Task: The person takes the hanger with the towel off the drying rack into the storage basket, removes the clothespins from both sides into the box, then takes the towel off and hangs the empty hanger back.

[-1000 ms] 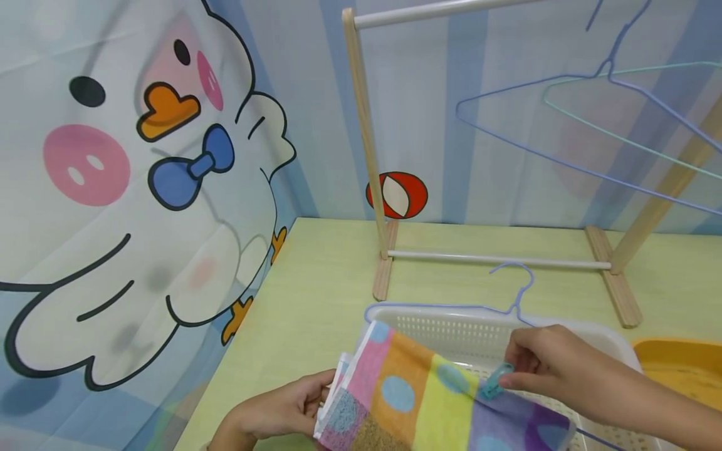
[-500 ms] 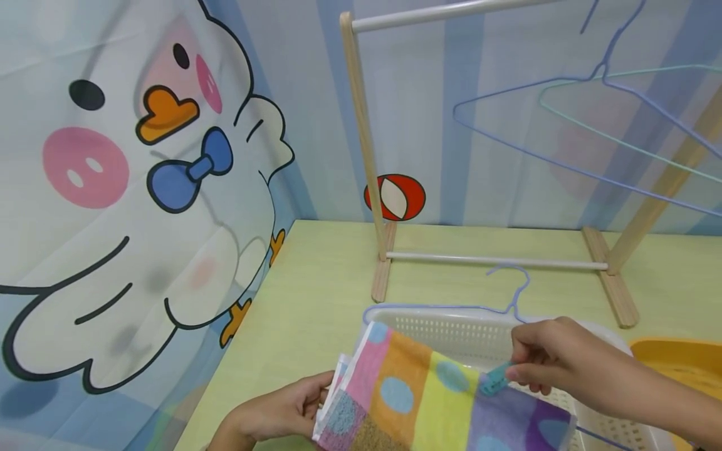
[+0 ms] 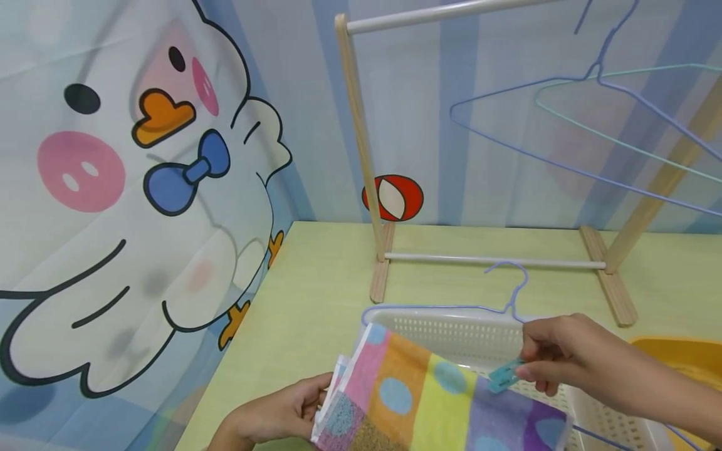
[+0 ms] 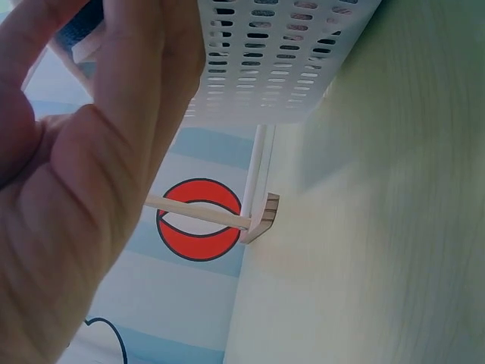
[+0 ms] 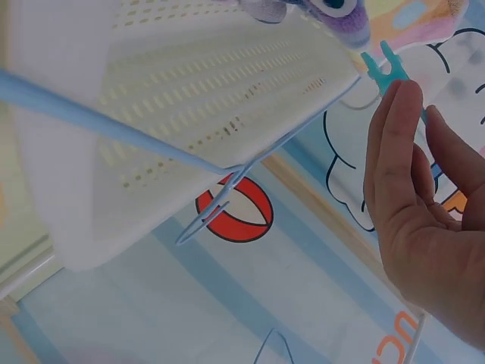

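A colourful towel with stripes and blue dots is draped over the blue hanger lying on the white basket; most of that hanger is hidden under it. My left hand grips the towel's folded left edge, and its fingertips are partly hidden. Between thumb and fingers, my right hand pinches a teal clothespin just above the towel's upper edge. In the right wrist view the clothespin has its tips spread and stands apart from the cloth.
The white perforated basket stands below the hands. An orange tub is at the right. Behind stands a wooden rack, with a blue hanger and a mint hanger hanging at its right side. A printed cloth backdrop borders the table.
My right hand has drawn the clothespin back slightly to the right and up, off the towel's edge. The left hand and towel hold nearly still; the head view has shifted a little.
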The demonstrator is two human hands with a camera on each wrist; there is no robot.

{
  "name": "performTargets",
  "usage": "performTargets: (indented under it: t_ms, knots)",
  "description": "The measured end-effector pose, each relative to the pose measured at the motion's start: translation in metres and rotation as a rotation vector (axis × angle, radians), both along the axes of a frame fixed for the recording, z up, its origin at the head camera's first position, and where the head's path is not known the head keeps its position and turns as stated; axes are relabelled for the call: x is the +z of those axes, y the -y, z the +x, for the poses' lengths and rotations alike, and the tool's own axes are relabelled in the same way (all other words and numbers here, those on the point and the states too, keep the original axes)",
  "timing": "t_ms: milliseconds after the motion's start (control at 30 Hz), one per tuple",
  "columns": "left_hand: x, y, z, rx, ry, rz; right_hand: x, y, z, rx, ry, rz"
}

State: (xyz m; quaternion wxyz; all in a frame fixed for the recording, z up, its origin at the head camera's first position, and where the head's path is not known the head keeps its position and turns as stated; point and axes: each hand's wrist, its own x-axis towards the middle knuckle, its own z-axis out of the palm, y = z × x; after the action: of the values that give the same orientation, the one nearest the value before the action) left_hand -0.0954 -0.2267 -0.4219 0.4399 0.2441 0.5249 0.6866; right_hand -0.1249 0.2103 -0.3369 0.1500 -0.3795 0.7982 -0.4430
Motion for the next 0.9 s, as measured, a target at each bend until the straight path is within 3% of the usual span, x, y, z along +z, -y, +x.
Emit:
performTargets:
  t_ms: [233, 467, 733, 900]
  knots:
    - [0.0, 0.001, 0.001, 0.009, -0.001, -0.004, 0.0, -0.013, 0.001, -0.011, 0.003, -0.011]
    - [-0.002, 0.003, 0.001, 0.011, 0.011, 0.01, -0.001, -0.033, 0.002, -0.078, -0.084, 0.046]
    - [-0.007, 0.004, 0.001, 0.003, -0.002, 0.041, -0.001, -0.061, 0.002, -0.21, 0.019, 0.134]
    - [-0.006, 0.002, 0.001, -0.002, -0.014, 0.042, -0.013, -0.087, 0.007, -0.36, -0.013, 0.137]
